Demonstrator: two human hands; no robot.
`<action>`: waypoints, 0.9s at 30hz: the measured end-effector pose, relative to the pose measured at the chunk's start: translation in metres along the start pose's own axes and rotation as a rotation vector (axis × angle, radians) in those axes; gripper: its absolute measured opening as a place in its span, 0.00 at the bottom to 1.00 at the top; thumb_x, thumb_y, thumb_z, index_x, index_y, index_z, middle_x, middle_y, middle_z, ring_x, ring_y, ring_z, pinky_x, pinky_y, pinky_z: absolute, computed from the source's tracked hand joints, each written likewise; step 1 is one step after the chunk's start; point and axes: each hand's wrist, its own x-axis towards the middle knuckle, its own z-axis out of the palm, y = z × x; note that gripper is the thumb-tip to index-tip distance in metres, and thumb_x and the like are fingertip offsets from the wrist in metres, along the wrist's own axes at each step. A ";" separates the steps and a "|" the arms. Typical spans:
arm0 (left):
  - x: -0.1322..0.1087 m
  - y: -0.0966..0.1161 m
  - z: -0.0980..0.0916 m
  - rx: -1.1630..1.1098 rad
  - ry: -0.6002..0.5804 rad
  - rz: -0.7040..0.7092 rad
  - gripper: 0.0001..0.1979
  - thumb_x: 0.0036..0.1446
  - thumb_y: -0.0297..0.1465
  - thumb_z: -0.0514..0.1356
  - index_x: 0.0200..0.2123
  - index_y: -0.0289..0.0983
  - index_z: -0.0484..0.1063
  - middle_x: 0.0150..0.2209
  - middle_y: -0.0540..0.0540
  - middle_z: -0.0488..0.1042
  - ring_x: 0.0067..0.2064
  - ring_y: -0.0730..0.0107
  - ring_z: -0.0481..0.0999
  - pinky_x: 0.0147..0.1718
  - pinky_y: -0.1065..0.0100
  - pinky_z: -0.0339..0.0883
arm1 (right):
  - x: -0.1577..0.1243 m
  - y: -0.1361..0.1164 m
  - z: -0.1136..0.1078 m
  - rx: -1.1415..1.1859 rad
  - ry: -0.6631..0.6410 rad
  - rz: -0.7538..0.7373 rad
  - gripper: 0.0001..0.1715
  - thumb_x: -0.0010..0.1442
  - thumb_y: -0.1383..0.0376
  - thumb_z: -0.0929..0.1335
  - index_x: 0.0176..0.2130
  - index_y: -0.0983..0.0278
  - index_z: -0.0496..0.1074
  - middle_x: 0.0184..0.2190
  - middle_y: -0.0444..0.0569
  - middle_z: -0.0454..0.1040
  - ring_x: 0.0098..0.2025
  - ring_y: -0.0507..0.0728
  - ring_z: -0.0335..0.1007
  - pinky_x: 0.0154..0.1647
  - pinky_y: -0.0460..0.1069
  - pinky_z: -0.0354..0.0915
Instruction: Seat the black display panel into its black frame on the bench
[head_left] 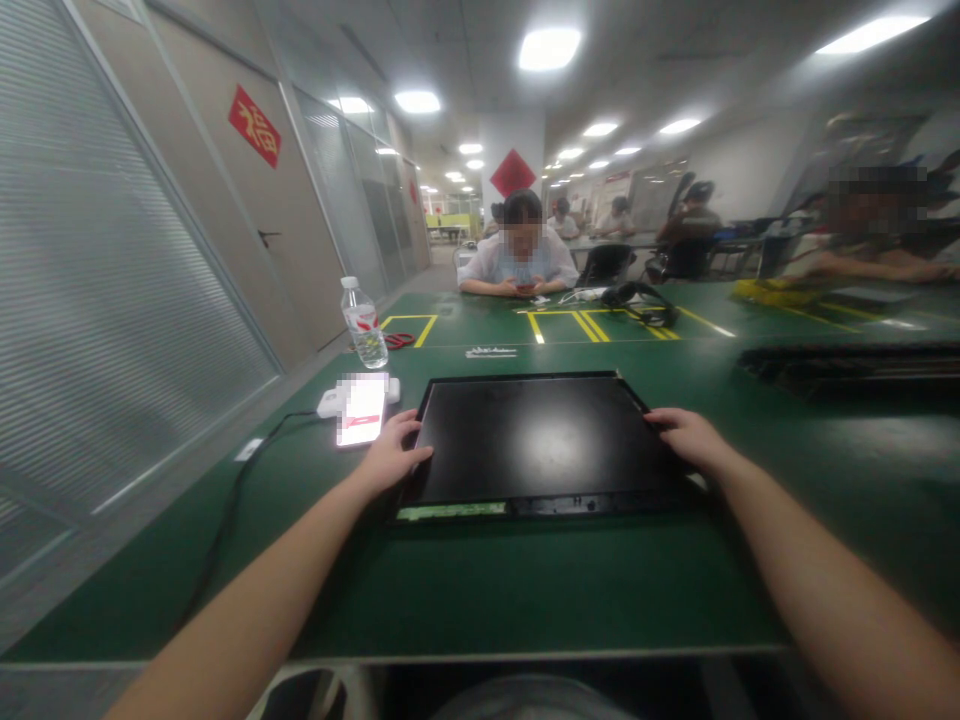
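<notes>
"What do you have at the hands?"

"On my feed, the left hand point(394, 450) holds the left edge of a flat black panel point(487, 445), thumb and fingers set apart along its frame. The right hand point(690, 437) holds the opposite edge, fingertips on the frame. What lies underneath I can't see, so I can't tell how firm either hold is."

"Where's the panel?"

"On the green table point(525, 590), face up between both hands. A green strip point(454, 511) shows along its near edge, toward the left."

"Anything close by?"

"I see a lit phone point(364, 410) just beyond the left hand, by a white power strip point(328, 402). A water bottle point(365, 325) stands upright behind them, red-handled scissors point(400, 341) beside it. Across the table, a co-worker point(487, 265) leans on both forearms."
</notes>
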 end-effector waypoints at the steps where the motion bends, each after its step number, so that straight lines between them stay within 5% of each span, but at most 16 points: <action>1: 0.000 0.000 0.000 0.005 -0.001 -0.001 0.25 0.48 0.43 0.67 0.48 0.36 0.79 0.70 0.31 0.65 0.71 0.39 0.65 0.71 0.44 0.57 | 0.000 0.000 0.000 0.004 0.004 -0.008 0.24 0.49 0.74 0.72 0.46 0.63 0.85 0.43 0.56 0.84 0.41 0.62 0.80 0.39 0.51 0.73; 18: 0.000 0.001 -0.001 -0.019 -0.006 -0.017 0.26 0.47 0.43 0.68 0.48 0.35 0.79 0.71 0.31 0.65 0.72 0.38 0.65 0.70 0.44 0.59 | 0.003 0.000 -0.001 -0.019 0.008 -0.003 0.31 0.45 0.80 0.67 0.46 0.65 0.85 0.53 0.56 0.82 0.47 0.62 0.80 0.39 0.48 0.73; 24: 0.000 -0.003 0.000 -0.071 0.004 -0.024 0.27 0.47 0.43 0.69 0.48 0.36 0.79 0.71 0.32 0.65 0.72 0.38 0.65 0.69 0.43 0.58 | 0.002 0.001 0.000 -0.001 -0.031 0.077 0.36 0.46 0.78 0.68 0.53 0.64 0.83 0.49 0.57 0.83 0.34 0.58 0.79 0.32 0.48 0.72; 27: 0.000 -0.005 0.000 -0.082 0.008 -0.020 0.27 0.46 0.43 0.69 0.48 0.37 0.79 0.72 0.32 0.65 0.72 0.39 0.65 0.69 0.43 0.58 | 0.002 0.002 0.000 -0.005 -0.015 0.039 0.33 0.45 0.78 0.68 0.50 0.64 0.84 0.49 0.56 0.83 0.37 0.59 0.80 0.34 0.48 0.72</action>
